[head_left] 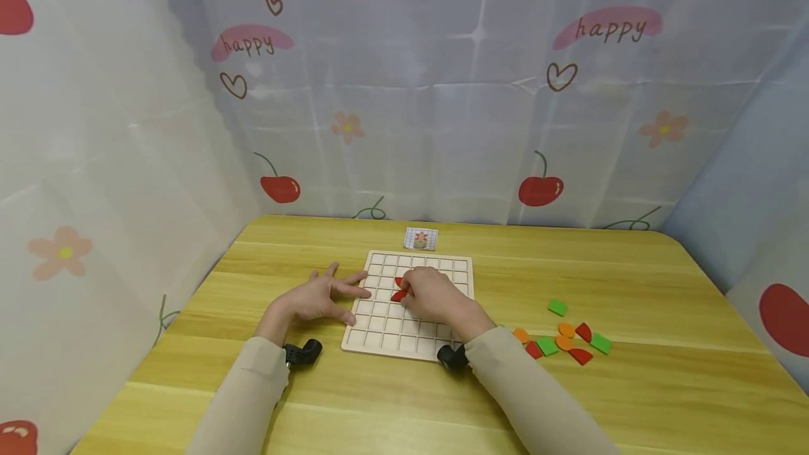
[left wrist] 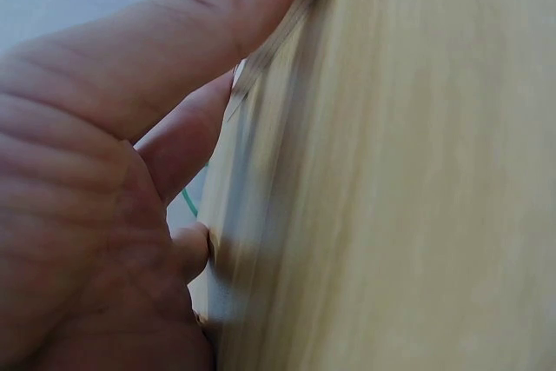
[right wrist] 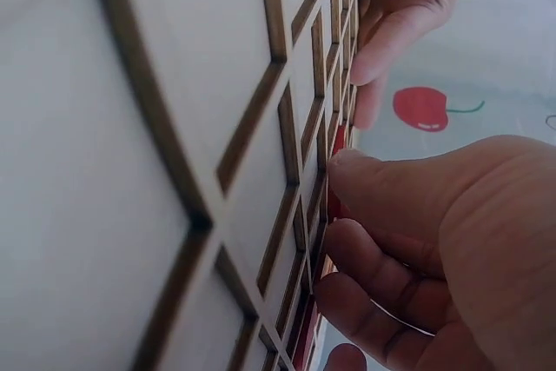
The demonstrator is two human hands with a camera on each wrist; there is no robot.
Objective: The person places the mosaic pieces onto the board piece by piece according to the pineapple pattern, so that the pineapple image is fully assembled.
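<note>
A wooden grid board (head_left: 376, 328) lies on the table. Beside its left edge is my left hand (head_left: 314, 298), fingers spread, with thumb and fingertips at the board's rim; the left wrist view shows this hand (left wrist: 95, 171) close up. Over the board's middle, my right hand (head_left: 436, 295) has curled fingers at two red quarter-shaped pieces, one upper (head_left: 398, 281) and one lower (head_left: 399, 295). In the right wrist view, the thumb and fingers of this hand (right wrist: 417, 232) pinch a red piece (right wrist: 336, 202), partly hidden; another red piece (right wrist: 304, 336) sits in the grid.
A small printed card (head_left: 421, 239) lies behind the board. To the right are loose pieces: green squares (head_left: 557, 307), orange circles (head_left: 564, 343) and red quarter shapes (head_left: 580, 356). A printed curtain (head_left: 404, 125) hangs behind the wooden table (head_left: 663, 286).
</note>
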